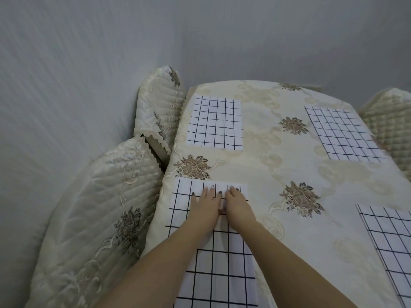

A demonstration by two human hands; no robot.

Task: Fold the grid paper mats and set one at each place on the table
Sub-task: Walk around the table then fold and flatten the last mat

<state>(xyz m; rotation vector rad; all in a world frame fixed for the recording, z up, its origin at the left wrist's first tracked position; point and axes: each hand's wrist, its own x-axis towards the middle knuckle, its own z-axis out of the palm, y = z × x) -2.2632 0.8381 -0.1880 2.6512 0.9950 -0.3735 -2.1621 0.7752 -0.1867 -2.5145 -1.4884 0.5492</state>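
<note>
Grey ribbed wall [89, 41]. Table [266, 152] under cream floral-embroidered cloth. Quilted satin chairs [89, 207] on left. Three white black-grid mats [214, 123] at other places. Near-left mat [222, 274], perhaps folded, under left hand [203, 207] and right hand [238, 205]: fingers straight, pressing flat, gripping nothing.

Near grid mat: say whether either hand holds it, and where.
Nothing gripped: the left hand and right hand press flat on the near grid mat near its far edge.
</note>
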